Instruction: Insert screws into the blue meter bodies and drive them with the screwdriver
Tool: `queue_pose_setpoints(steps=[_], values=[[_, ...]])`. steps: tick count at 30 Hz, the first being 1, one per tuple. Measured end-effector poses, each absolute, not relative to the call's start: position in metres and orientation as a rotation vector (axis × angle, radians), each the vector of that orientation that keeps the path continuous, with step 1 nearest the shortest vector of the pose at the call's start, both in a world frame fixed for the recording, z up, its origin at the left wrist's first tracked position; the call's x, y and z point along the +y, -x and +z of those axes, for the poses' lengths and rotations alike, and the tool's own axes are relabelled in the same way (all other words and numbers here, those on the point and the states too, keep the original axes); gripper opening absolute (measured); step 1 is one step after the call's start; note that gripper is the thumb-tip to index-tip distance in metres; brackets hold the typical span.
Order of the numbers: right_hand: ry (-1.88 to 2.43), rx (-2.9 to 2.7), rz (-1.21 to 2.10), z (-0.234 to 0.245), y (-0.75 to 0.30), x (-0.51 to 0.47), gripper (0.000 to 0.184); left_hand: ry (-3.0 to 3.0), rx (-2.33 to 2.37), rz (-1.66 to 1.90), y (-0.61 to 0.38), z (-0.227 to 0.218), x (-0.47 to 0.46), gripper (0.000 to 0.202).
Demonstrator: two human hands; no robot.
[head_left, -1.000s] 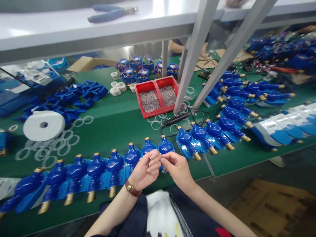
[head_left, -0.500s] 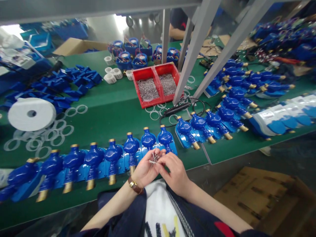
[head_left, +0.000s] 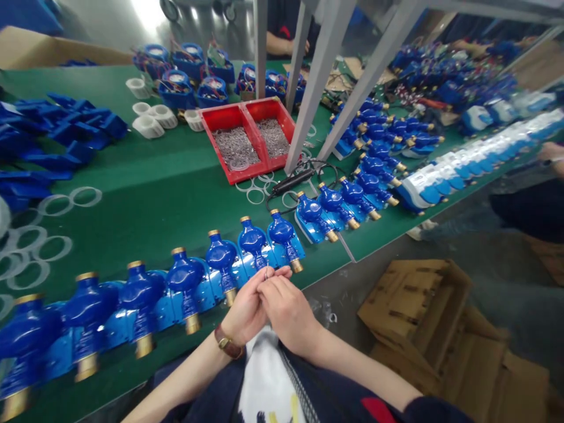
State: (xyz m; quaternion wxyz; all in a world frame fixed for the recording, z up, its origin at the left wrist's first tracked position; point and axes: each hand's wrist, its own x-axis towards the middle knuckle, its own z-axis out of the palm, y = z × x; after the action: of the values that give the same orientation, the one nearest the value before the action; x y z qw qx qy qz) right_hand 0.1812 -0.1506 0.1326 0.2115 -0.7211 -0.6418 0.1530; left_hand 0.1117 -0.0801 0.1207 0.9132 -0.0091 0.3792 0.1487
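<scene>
green bench (head_left: pixel 167 188) | left hand (head_left: pixel 244 310), right hand (head_left: pixel 288 312) pinch pins (head_left: pixel 267 272) | one red tray (head_left: pixel 229 111)

The right hand (head_left: pixel 286 311) has closed over the left hand (head_left: pixel 244 305), both drawn back just below the nearest blue meter (head_left: pixel 285 235); one metal pin (head_left: pixel 267 272) shows, where several fanned out.

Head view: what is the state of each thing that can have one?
Left hand, closed on thin metal pins.
Right hand, pinching the same pins.
Red tray, both compartments filled with small metal parts.
Meters, lying in a row.
Black tool, lying unused.
Box, open on the floor.
</scene>
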Motion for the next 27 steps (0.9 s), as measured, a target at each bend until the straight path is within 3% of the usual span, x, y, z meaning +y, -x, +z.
queue_pose_setpoints(steps=[9,16,19,21,27], values=[[2.329,-1.467,0.620,0.137,-0.153,-0.153,0.022,-0.081,0.857,0.299,-0.098,0.112,-0.092,0.017],[1.929,-1.188,0.350,0.131,-0.161,-0.167,0.018,0.014,0.739,0.325,-0.089,0.103,-0.080,0.017],[1.930,-0.763,0.189,0.105,-0.204,-0.170,0.014,-0.013,0.656,0.262,-0.081,0.101,-0.077,0.018],[1.932,-0.596,0.239,0.075,-0.239,-0.168,0.027,-0.047,0.648,0.228,-0.075,0.102,-0.078,0.016],[2.066,-0.740,0.235,0.003,-0.285,-0.164,0.030,-0.158,0.773,0.209,-0.062,0.107,-0.086,0.008]])
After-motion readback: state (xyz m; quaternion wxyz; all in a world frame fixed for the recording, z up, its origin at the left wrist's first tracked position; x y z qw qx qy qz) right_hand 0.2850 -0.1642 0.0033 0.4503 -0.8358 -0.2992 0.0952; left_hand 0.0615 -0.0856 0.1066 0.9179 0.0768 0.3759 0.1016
